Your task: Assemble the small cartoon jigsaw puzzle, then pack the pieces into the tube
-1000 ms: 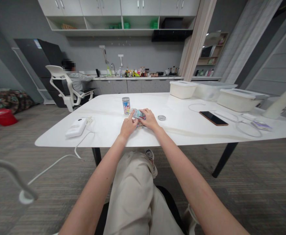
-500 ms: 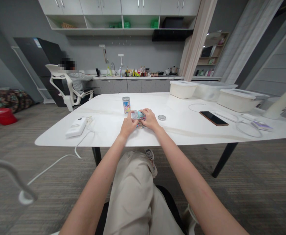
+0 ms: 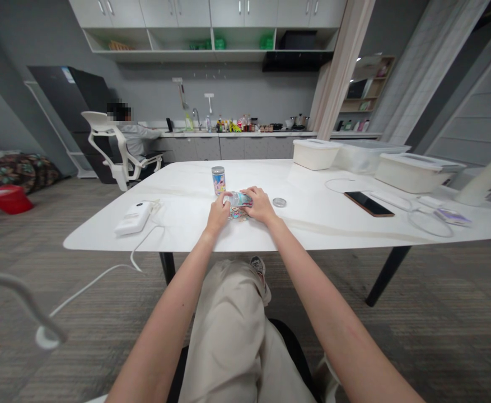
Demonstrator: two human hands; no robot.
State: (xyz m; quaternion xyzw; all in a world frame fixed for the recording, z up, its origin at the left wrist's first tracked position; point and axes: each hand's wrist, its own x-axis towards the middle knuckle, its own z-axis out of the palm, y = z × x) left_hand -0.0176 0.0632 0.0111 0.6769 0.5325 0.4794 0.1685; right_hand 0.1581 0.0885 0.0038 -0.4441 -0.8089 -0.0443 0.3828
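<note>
A clear jar [image 3: 238, 199] with a colourful printed label lies tipped on its side just above the white table. My right hand [image 3: 260, 205] is closed around its right end. At its left end, my left hand [image 3: 219, 215] has thumb and fingers closed against the rim. Beneath the jar is a small heap of multicoloured little pieces [image 3: 239, 213], too small to name and partly covered by the hands. A round silvery lid [image 3: 279, 202] lies flat to the right of my right hand. Behind my left hand stands a similar printed jar [image 3: 219, 182], upright with a silver top.
On the table's left lies a white power adapter-like box [image 3: 134, 218] with a cable. Rightward are a phone [image 3: 369, 204], cables and a white bottle [image 3: 486, 178]. Lidded storage boxes [image 3: 316, 154] line the back right. A person [image 3: 134, 139] sits on a chair at far left.
My left hand has drawn slightly left and down along the jar, and more of the heap of small pieces now shows below it. The view has shifted slightly.
</note>
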